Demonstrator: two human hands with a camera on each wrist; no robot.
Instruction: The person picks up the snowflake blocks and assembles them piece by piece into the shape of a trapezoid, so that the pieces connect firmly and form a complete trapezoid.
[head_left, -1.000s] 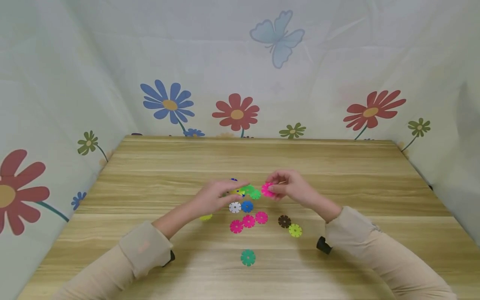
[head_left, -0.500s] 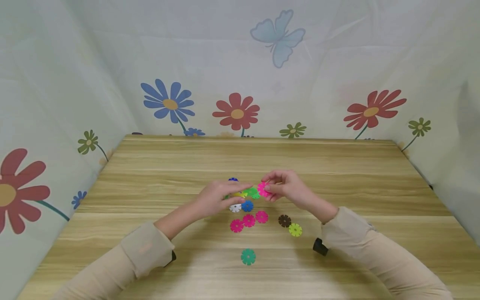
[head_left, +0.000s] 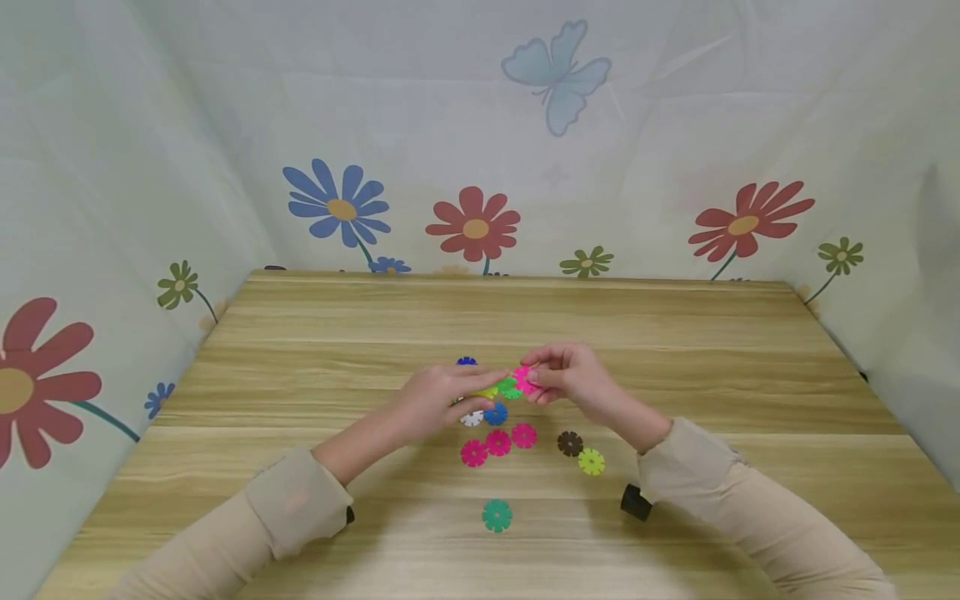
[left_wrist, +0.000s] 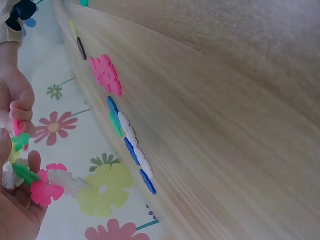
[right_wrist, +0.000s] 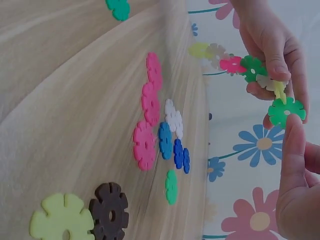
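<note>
My left hand point(head_left: 442, 404) grips a chain of slotted plastic snowflake discs partway along. In the right wrist view the chain runs from a yellow disc point(right_wrist: 200, 50) through a pink disc point(right_wrist: 232, 65) and a green disc point(right_wrist: 252, 68) to a bright green end disc point(right_wrist: 286, 111). Between thumb and fingers my right hand point(head_left: 573, 383) pinches another pink disc point(head_left: 522, 380), right at that green end. This pink disc shows edge-on in the left wrist view and is hidden by the thumb in the right wrist view. Both hands are raised above the table.
On the wooden table point(head_left: 645, 333) lie several loose discs: three pink discs point(head_left: 498, 442), a blue disc point(head_left: 495, 413), white discs point(right_wrist: 173, 117), a brown disc point(head_left: 570, 443) touching a yellow-green disc point(head_left: 591, 462), and a teal disc point(head_left: 497, 515) near the front. A flower-printed curtain point(head_left: 645, 150) stands behind.
My right hand has moved slightly left with the pink disc, which now overlaps the chain's green end disc. The left hand keeps its grip, almost in place.
</note>
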